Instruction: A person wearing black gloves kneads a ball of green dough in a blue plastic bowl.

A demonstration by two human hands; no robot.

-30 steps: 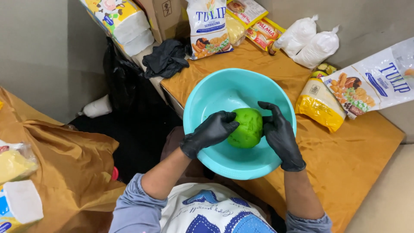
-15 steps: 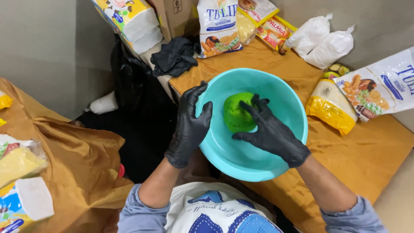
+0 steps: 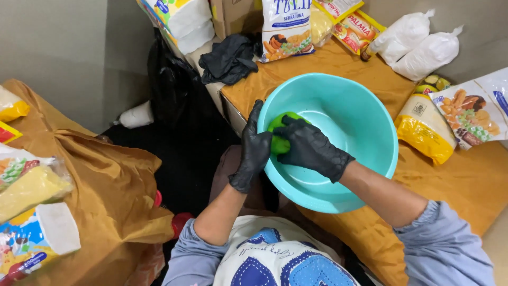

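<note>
At the far left, packets of baking goods [image 3: 26, 185] lie on a brown cloth [image 3: 106, 175]. Right of them, the left hand [image 3: 253, 151], in a black glove, grips the near-left rim of the teal bowl [image 3: 365, 122], thumb inside. Just beside it the right hand [image 3: 309, 148], also gloved, presses its spread fingers down on the green dough [image 3: 279, 142], which lies against the bowl's left inner wall. The hands are close together, neither closed in a fist. The bowl stands on the cloth-covered counter [image 3: 465, 180], with a yellow packet [image 3: 426, 130] to its right. The step looks like kneading; the next push likely calls for a steady bowl and a fold of the dough.
</note>
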